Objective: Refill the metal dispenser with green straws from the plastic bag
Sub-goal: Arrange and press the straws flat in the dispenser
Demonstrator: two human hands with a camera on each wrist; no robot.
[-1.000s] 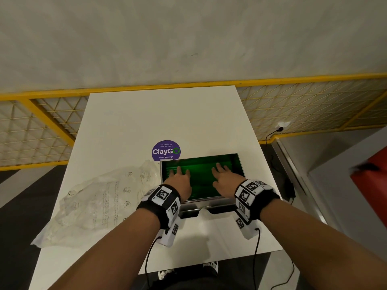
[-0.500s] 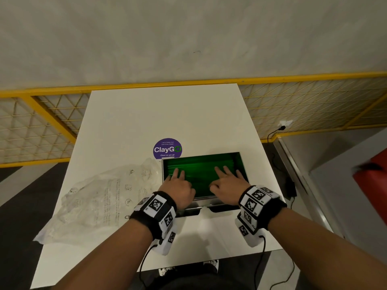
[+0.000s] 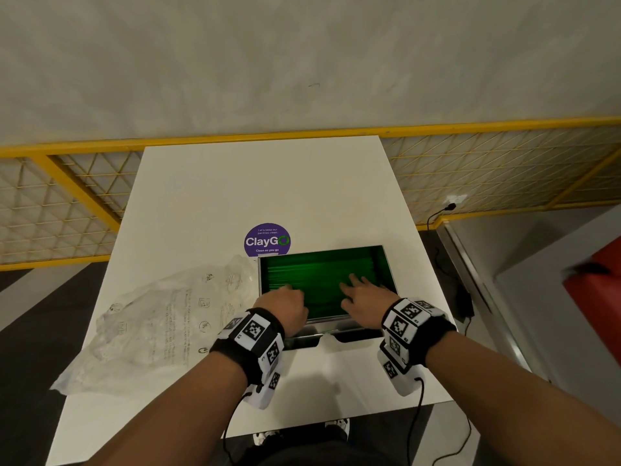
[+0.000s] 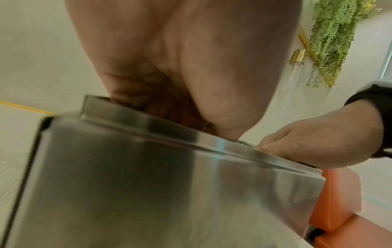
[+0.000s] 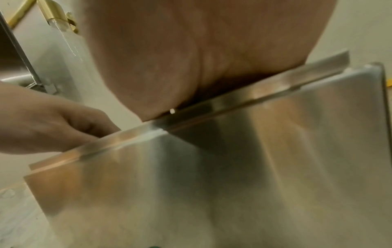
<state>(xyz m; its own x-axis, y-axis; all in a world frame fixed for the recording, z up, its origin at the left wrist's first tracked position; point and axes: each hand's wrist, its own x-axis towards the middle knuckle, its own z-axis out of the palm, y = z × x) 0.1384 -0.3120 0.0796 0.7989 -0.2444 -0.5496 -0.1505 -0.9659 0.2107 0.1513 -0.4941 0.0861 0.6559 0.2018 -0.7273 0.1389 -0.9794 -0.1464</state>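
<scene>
The metal dispenser (image 3: 259,277) stands open-topped on the white table, a layer of green straws (image 3: 322,274) inside. Both hands reach over its near wall. My left hand (image 3: 285,302) has its fingers bent down into the box at the left; the fingertips are hidden. My right hand (image 3: 361,294) lies with spread, straight fingers on the straws at the right. The wrist views show the brushed steel front wall (image 4: 148,184) (image 5: 233,167) with each palm above the rim. The crumpled clear plastic bag (image 3: 161,324) lies left of the dispenser.
A purple round sticker (image 3: 267,240) is on the table just behind the dispenser. The white table (image 3: 262,183) runs back to a yellow-framed mesh partition (image 3: 67,203). A red seat (image 3: 598,297) stands to the right, and cables hang from both wristbands.
Both hands have slid back toward the dispenser's near wall. The left hand's fingers, flat on the straws before, are now bent downward.
</scene>
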